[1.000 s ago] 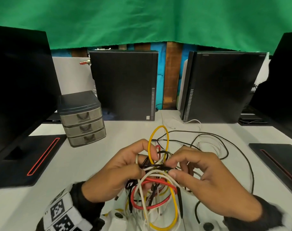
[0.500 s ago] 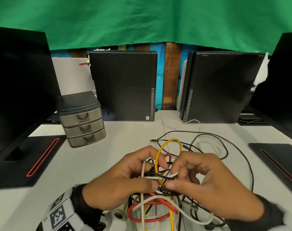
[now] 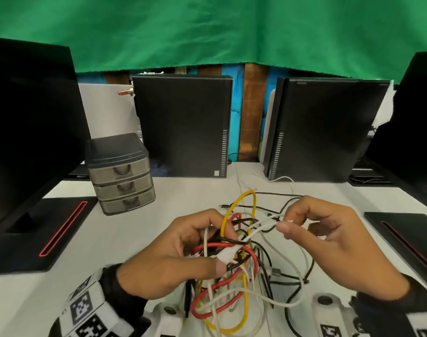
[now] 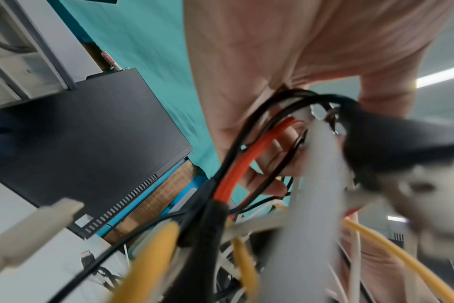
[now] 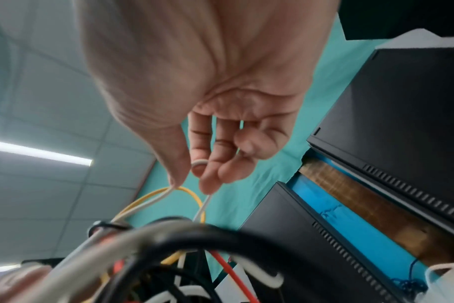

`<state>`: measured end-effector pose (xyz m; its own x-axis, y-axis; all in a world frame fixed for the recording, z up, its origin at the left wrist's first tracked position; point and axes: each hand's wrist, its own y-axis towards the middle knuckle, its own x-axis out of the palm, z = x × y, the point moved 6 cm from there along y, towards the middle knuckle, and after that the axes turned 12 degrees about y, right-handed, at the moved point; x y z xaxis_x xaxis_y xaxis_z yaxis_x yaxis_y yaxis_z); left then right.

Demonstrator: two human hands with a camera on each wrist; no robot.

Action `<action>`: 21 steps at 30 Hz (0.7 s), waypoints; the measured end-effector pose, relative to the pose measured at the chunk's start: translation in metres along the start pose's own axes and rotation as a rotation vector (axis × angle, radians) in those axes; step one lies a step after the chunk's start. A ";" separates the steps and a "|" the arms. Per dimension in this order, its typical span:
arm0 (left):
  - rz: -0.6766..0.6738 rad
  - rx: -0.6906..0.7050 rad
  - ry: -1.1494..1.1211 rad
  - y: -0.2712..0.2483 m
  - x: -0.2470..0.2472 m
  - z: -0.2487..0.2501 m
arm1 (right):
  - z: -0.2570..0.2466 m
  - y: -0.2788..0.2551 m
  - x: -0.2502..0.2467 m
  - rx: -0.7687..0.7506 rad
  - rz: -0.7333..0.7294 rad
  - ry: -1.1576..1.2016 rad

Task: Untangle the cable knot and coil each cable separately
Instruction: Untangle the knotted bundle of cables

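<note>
Your left hand (image 3: pixel 173 259) clamps the cable knot (image 3: pixel 234 261) above the white counter (image 3: pixel 188 198); your right hand (image 3: pixel 329 242) pinches a white cable (image 3: pixel 263 227). No legible labels; green backdrop (image 3: pixel 207 30) behind.

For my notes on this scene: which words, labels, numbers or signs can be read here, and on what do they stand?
No readable text in any view.
Wristbands: black-and-white square code patterns, no letters.
Left computer case: small pale sticker at the lower corner, too small to read.
</note>
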<state>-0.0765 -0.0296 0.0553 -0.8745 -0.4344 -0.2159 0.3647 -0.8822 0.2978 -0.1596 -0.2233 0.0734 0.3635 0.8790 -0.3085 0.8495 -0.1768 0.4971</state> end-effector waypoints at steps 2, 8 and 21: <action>0.003 0.014 -0.034 0.001 -0.002 -0.001 | -0.002 0.001 -0.003 -0.038 0.074 -0.060; 0.106 0.031 -0.061 0.001 -0.011 0.002 | -0.003 0.004 -0.031 -0.106 0.350 0.032; 0.303 -0.096 0.188 0.002 -0.023 -0.007 | -0.014 -0.011 0.034 -0.027 0.020 0.194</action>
<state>-0.0537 -0.0221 0.0547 -0.6515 -0.6963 -0.3013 0.6339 -0.7178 0.2880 -0.1620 -0.1854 0.0694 0.2976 0.9447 -0.1378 0.8312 -0.1854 0.5241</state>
